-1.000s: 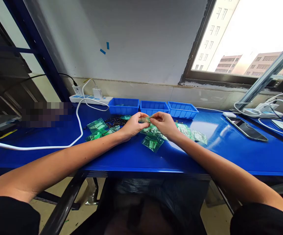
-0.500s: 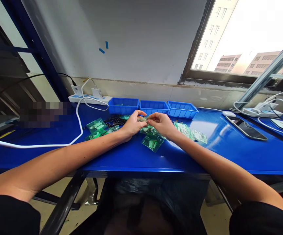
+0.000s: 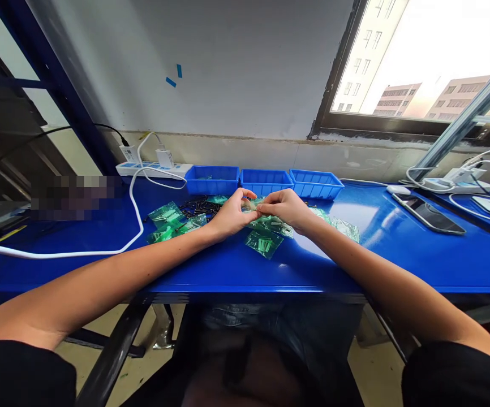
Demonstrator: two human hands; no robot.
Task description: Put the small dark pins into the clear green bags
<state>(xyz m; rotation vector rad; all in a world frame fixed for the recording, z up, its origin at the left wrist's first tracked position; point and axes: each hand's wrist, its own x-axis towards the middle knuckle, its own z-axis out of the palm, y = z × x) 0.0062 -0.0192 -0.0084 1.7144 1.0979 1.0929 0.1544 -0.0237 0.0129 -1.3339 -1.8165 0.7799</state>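
My left hand (image 3: 233, 215) and my right hand (image 3: 286, 209) meet over the middle of the table, fingertips pinched close together. Between them is a small translucent greenish plastic bag (image 3: 250, 206), partly hidden by the fingers. Under and beside the hands lie several green plastic bags; one bag (image 3: 264, 243) in front shows pale, slim pieces inside. More green bags (image 3: 166, 216) rest left of my left hand, next to a loose pile of black screw-like pieces (image 3: 198, 207). Right of my right wrist lies another clear-green bag (image 3: 345, 229).
Three blue bins stand behind the hands: left (image 3: 212, 181), middle (image 3: 266, 180) and right (image 3: 316, 184). A white cable (image 3: 137, 209) loops from a power strip (image 3: 177, 169) across the left. On the right lie a phone (image 3: 429, 213) and a second power strip (image 3: 452, 185).
Both hands have shifted slightly to the right, still pinching together. The right hand's fingers have come nearer the left thumb, and the view has tilted a little.
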